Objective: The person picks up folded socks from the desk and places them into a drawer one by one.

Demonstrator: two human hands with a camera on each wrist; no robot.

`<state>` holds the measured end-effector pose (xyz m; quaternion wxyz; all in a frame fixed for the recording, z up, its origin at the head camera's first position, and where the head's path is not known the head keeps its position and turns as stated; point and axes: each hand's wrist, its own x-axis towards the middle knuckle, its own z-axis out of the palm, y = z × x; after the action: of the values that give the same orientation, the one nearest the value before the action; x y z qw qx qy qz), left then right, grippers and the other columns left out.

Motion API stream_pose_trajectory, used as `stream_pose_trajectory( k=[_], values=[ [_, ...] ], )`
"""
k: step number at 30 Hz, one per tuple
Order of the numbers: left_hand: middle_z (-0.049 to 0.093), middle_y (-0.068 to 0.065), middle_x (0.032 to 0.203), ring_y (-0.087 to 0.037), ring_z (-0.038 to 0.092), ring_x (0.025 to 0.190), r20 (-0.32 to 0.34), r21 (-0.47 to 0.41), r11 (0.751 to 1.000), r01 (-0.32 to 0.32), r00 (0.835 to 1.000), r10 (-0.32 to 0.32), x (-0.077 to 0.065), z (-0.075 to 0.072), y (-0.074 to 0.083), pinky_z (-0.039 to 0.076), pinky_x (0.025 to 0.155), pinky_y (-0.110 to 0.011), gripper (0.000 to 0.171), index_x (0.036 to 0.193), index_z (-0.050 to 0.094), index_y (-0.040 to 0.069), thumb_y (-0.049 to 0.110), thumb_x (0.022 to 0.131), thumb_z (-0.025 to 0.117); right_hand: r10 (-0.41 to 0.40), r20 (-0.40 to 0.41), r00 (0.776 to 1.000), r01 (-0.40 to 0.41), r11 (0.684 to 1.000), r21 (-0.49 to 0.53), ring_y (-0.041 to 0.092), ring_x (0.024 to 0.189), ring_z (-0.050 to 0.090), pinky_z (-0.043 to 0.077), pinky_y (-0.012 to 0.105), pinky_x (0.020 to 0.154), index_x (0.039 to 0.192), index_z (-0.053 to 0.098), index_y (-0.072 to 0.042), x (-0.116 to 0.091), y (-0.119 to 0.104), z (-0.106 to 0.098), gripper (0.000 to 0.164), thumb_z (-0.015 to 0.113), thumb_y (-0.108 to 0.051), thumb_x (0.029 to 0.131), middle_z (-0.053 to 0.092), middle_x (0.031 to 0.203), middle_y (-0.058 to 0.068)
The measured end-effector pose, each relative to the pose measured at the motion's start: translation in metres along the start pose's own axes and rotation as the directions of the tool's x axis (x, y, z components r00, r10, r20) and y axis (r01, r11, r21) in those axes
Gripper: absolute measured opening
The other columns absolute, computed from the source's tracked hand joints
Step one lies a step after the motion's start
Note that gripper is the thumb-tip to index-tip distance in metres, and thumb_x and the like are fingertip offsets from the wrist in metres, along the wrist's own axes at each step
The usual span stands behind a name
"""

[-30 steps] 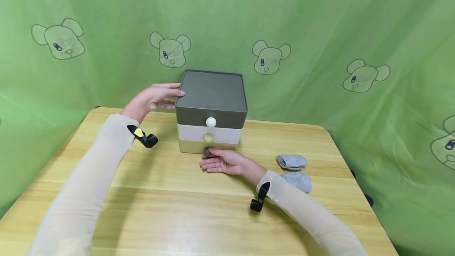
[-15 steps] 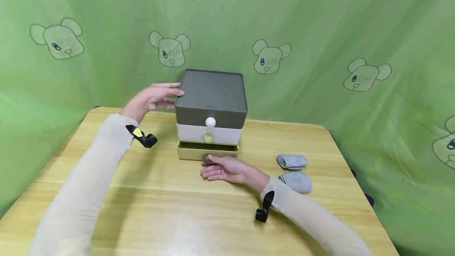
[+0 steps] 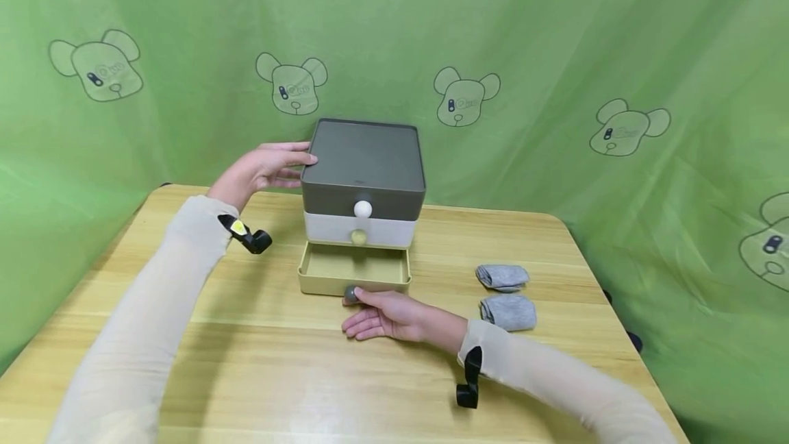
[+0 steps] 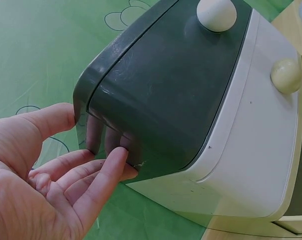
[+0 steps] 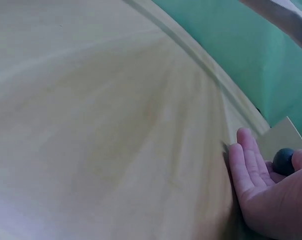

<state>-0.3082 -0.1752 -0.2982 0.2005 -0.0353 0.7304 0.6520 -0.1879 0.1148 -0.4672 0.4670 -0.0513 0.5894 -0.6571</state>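
A small drawer unit (image 3: 370, 156) with a dark grey top, a white middle and a beige bottom tier stands on the table. Its bottom drawer (image 3: 327, 286) is pulled out, and the part of its inside that shows holds nothing. My right hand (image 3: 394, 314) pinches the dark grey knob (image 5: 283, 161) of that drawer between thumb and index finger; the other fingers extend below it. My left hand (image 3: 265, 166) rests on the unit's left side, thumb at the top edge. In the left wrist view its fairly straight fingers (image 4: 102, 187) touch the dark side wall.
Two folded grey cloths (image 3: 502, 277) lie to the right of the unit, one in front of the other. The wooden table (image 3: 277, 375) ends near a green curtain (image 3: 382, 19) behind. A white knob (image 3: 363, 209) and a yellowish knob (image 3: 359, 237) stick out above the open drawer.
The bottom drawer has slid out toward me, from fully closed to well open, with my right hand drawing back on its knob. My left hand has stayed on the unit's side.
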Motion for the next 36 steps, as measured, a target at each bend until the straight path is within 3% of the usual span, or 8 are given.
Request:
stream_pose_trajectory(
  k=[11, 21, 36],
  values=[
    [0.026, -0.011, 0.169, -0.039, 0.032, 0.152, -0.003, 0.013, 1.0, 0.0, 1.0, 0.0, -0.001, -0.001, 0.001, 0.042, 0.122, -0.044, 0.073, 0.163, 0.022, 0.021, 0.016, 0.101, 0.062, 0.006, 0.013, 1.0, -0.006, 1.0, -0.026, 0.017, 0.086, 0.076, 0.065, 0.031, 0.086, 0.143, 0.047, 0.002, -0.02, 0.014, 0.014, 0.049, 0.043, -0.034, 0.11, 0.078, 0.098, 0.012],
    [0.023, -0.012, 0.169, -0.04, 0.029, 0.153, 0.015, 0.019, 1.0, -0.003, 1.0, 0.003, -0.001, 0.0, 0.001, 0.04, 0.123, -0.045, 0.074, 0.163, 0.021, 0.021, 0.016, 0.102, 0.063, 0.012, -0.018, 1.0, -0.012, 1.0, -0.029, 0.017, 0.084, 0.076, 0.066, 0.031, 0.083, 0.135, 0.05, 0.001, -0.038, 0.03, 0.027, 0.044, 0.045, -0.034, 0.11, 0.076, 0.106, 0.023],
    [0.025, -0.012, 0.169, -0.04, 0.032, 0.152, 0.003, 0.018, 1.0, 0.004, 1.0, -0.004, -0.002, 0.0, 0.001, 0.04, 0.123, -0.044, 0.075, 0.163, 0.022, 0.021, 0.017, 0.101, 0.064, 0.008, 0.017, 1.0, -0.008, 1.0, -0.029, 0.017, 0.084, 0.077, 0.066, 0.031, 0.084, 0.131, 0.05, 0.0, -0.042, 0.035, 0.028, 0.041, 0.046, -0.034, 0.109, 0.075, 0.11, 0.025]
  ],
)
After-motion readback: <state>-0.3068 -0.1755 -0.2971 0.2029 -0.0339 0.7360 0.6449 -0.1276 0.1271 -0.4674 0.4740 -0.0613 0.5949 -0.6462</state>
